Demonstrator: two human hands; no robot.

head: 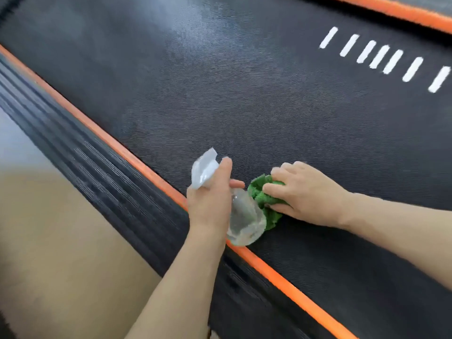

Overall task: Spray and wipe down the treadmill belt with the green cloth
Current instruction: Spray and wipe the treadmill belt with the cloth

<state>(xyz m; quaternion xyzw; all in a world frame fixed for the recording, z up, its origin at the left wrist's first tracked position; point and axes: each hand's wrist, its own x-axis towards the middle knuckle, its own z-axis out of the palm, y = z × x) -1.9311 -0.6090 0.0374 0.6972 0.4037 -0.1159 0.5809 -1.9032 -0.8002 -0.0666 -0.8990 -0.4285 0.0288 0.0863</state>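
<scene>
Low in the frame's centre, the left hand (pixel 209 199) grips a clear spray bottle (pixel 241 216); the right hand (pixel 304 194) bunches the green cloth (pixel 263 195) against the treadmill belt (pixel 220 94). Best to mist ahead, then wipe in overlapping strokes toward the white stripes (pixel 386 58).
</scene>
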